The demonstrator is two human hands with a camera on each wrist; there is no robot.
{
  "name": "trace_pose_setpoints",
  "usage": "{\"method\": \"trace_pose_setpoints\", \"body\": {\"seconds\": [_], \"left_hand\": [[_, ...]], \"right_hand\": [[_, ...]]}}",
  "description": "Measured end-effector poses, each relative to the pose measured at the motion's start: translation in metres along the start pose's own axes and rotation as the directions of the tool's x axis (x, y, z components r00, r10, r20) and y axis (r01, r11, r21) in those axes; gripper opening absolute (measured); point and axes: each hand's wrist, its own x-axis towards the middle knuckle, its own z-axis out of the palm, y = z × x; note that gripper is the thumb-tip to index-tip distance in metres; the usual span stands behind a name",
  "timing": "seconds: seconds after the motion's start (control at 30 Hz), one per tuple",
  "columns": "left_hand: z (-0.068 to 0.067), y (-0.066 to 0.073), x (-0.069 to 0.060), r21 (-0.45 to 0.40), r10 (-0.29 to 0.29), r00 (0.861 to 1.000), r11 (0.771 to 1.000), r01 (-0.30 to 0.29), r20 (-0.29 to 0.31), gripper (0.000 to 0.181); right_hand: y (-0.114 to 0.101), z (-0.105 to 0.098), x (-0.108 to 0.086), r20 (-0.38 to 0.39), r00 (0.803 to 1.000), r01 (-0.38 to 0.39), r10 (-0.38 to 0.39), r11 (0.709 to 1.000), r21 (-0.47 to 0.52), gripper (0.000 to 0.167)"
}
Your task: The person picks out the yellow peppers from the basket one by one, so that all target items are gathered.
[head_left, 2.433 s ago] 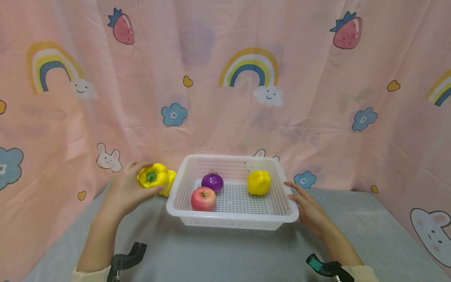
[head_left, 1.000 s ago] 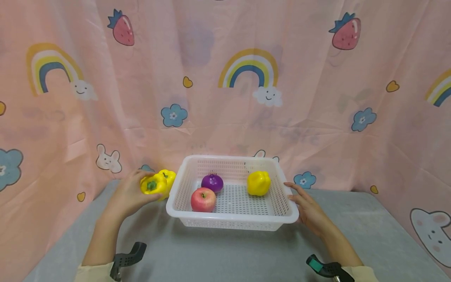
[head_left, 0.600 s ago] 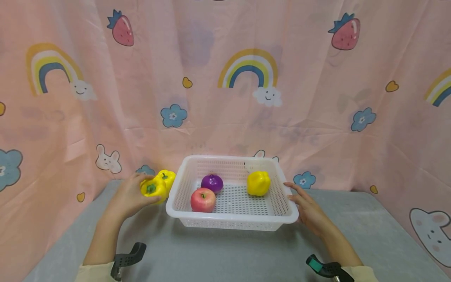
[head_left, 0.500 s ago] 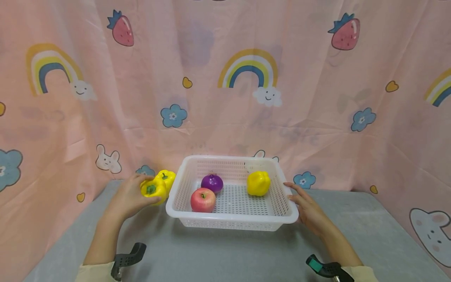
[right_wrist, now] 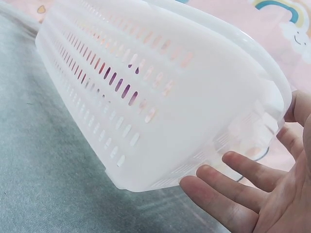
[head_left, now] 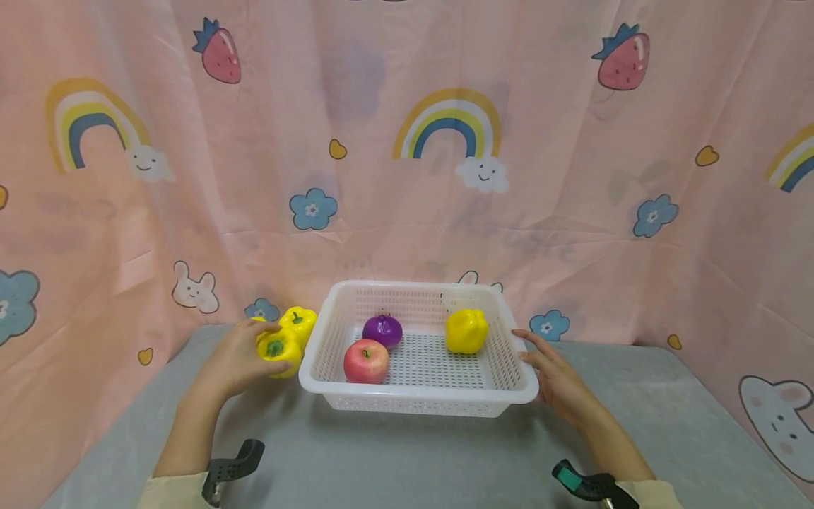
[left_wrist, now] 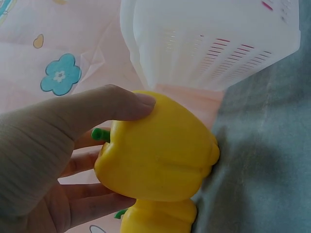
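Observation:
My left hand [head_left: 238,357] holds a yellow bell pepper [head_left: 281,351] low beside the basket's left end. In the left wrist view the thumb lies on the pepper [left_wrist: 158,150], with fingers on its far side. Just behind it stands a second yellow bell pepper [head_left: 299,322]. Fingertips of my right hand [head_left: 562,378] touch the right end of the white plastic basket [head_left: 416,396]; in the right wrist view its fingers [right_wrist: 233,189] are mostly straight against the basket wall. Inside the basket sit a red apple [head_left: 366,362], a purple onion [head_left: 383,330] and another yellow bell pepper [head_left: 467,331].
A grey tabletop [head_left: 394,459] spreads beneath everything. Behind it hangs a pink curtain [head_left: 381,240] with rainbows, flowers and rabbits. The basket's slotted side wall [left_wrist: 218,53] rises close to my left hand. Black camera mounts sit on both wrists.
My left hand has lowered the bell pepper, bringing it down in front of the one behind, which shows more now. My right hand and the basket have stayed in place.

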Motion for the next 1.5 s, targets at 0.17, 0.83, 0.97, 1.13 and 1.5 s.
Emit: {"method": "trace_pose_setpoints", "body": {"seconds": [0.17, 0.83, 0.97, 1.13, 1.5], "left_hand": [[0.002, -0.003, 0.001, -0.006, -0.006, 1.000, 1.000, 0.007, 0.016, 0.076], [0.009, -0.007, 0.003, -0.024, 0.007, 0.997, 1.000, -0.005, 0.076, 0.076], [0.013, -0.010, 0.004, -0.017, 0.009, 0.996, 1.000, -0.007, 0.085, 0.073], [0.018, -0.013, 0.006, -0.017, 0.007, 0.995, 1.000, -0.006, 0.098, 0.072], [0.019, -0.013, 0.005, -0.033, -0.003, 0.994, 0.999, 0.006, 0.105, 0.074]], "right_hand": [[0.000, 0.000, 0.000, -0.008, 1.000, -0.010, 0.010, 1.000, -0.002, 0.059], [0.001, -0.001, 0.001, -0.002, 1.000, -0.007, 0.007, 1.000, -0.001, 0.058], [0.002, -0.001, 0.001, -0.007, 1.000, -0.011, 0.011, 1.000, -0.008, 0.059], [0.002, -0.001, 0.001, -0.001, 1.000, -0.007, 0.007, 1.000, -0.004, 0.058], [0.002, -0.002, 0.000, 0.019, 1.000, 0.009, -0.009, 1.000, 0.005, 0.057]]}}
